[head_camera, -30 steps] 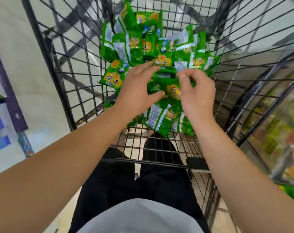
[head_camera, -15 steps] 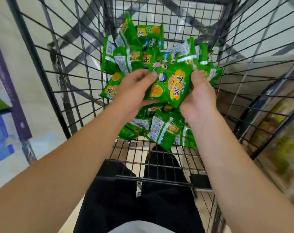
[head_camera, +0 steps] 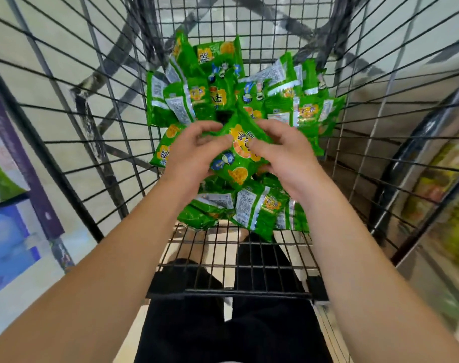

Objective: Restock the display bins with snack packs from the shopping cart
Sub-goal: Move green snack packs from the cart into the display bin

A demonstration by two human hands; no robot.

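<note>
Shopping cart (head_camera: 105, 142): rigid black wire grid, open mesh floor; a dropped pack could likely snag or slide toward the gaps. Heap of snack packs (head_camera: 223, 100): glossy green film pillows, slippery, piled at the cart's far end. Held snack pack (head_camera: 237, 158): lifted just above the heap's near side, left hand (head_camera: 194, 150) and right hand (head_camera: 286, 155) both curled round it; crinkly film may slip out.

One cart (head_camera: 97, 142) is being recorded. Two hands are being counted, a left hand (head_camera: 194, 150) and a right hand (head_camera: 288, 155), with one pack (head_camera: 239, 158) being held between them. Upwards of a dozen further packs (head_camera: 223, 85) are being tallied in the heap; overlap is preventing an exact count.
</note>
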